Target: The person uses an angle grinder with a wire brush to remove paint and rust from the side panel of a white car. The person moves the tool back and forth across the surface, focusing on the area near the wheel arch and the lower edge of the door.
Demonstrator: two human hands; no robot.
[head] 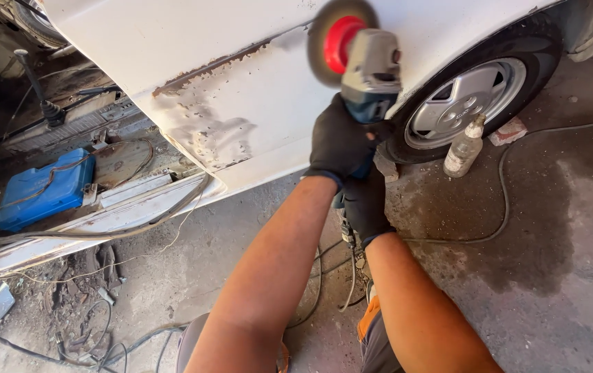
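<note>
Both my hands wear black gloves and grip an angle grinder (372, 72) with a grey head and blue body. My left hand (338, 141) wraps the body just behind the head. Lower down, my right hand (365, 207) holds the rear handle. A blurred wire wheel (323, 52) with a red hub sits at the tool's front, close against a white car body panel (241, 90). A rusty seam and patches of bare metal run across that panel to the left of the wheel.
A car wheel (463, 102) with a silver hubcap stands at right, a dusty bottle (463, 146) on the concrete before it. A hose (517, 173) curves over the floor. The stripped car interior holds a blue case (41, 190). Wires and debris lie at lower left.
</note>
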